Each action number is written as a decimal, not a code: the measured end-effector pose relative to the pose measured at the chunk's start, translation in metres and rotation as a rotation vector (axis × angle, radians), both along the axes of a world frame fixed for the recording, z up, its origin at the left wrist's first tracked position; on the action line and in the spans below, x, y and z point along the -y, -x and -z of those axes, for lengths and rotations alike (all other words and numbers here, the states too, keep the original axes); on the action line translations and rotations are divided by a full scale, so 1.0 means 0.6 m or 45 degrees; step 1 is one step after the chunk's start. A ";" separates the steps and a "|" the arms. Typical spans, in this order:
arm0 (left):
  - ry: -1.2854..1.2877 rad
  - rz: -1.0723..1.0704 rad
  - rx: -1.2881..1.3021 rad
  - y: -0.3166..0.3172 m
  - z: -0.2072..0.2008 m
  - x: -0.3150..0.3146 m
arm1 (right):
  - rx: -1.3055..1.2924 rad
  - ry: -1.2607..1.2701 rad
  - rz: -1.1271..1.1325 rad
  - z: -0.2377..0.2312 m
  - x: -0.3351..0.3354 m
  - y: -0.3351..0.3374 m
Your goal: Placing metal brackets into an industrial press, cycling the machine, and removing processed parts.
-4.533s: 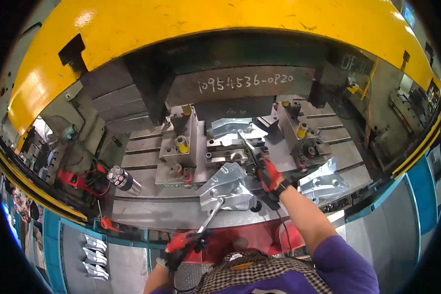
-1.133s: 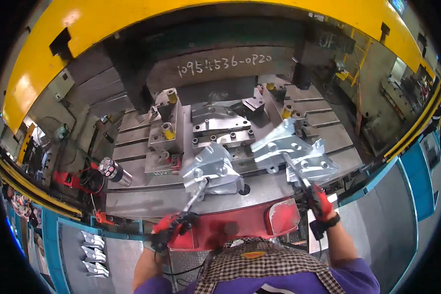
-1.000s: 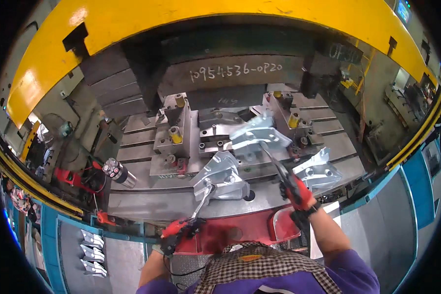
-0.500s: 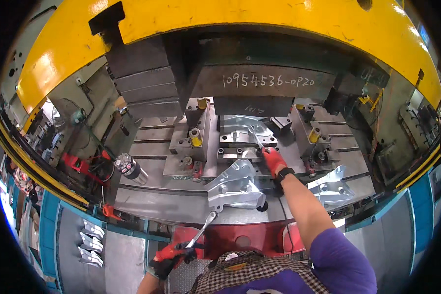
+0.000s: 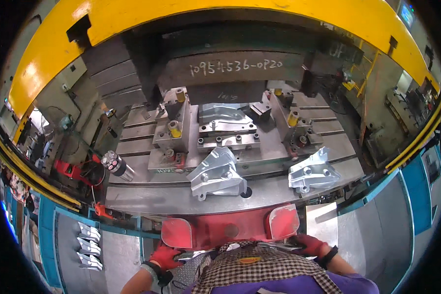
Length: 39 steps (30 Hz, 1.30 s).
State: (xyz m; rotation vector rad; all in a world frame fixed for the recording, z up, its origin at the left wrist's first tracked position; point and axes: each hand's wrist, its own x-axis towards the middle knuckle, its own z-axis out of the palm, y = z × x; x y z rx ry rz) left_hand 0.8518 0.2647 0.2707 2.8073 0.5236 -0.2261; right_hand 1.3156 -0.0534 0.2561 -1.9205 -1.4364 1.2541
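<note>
My left hand, in a red and black glove, is closed beside the lower left of the red control stand. A silver hand tool sticks out from it toward my apron. My right hand, also red-gloved, is closed below the stand's right side. Another silver hand tool shows beside its fingers, partly hidden. Two shaped sheet-metal parts lie on the press bed's front edge: one left of centre, the other at the right. A third sheet-metal part rests on the lower die.
The dark upper die hangs over the lower die, under a yellow press frame. Yellow-topped guide blocks flank the die. A steel tumbler stands at the bed's left. Several formed parts lie on the left-hand table.
My right hand has withdrawn from the die with its tool and dropped to the stand's right. The left hand has lowered its tool. The view has shifted to the right.
</note>
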 end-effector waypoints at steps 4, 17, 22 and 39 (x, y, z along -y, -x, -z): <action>0.370 -0.157 -0.209 0.010 0.076 -0.014 | 0.897 -0.341 -0.118 0.013 -0.027 0.038; 0.348 -0.174 -0.418 -0.021 0.031 -0.013 | 0.684 -0.237 -0.170 0.063 -0.066 0.035; 0.166 0.001 -0.182 0.016 0.095 -0.019 | 0.797 -0.318 -0.165 0.050 -0.071 0.046; 0.096 0.002 -0.334 -0.057 -0.069 0.035 | 0.656 -0.163 -0.032 -0.002 -0.044 0.057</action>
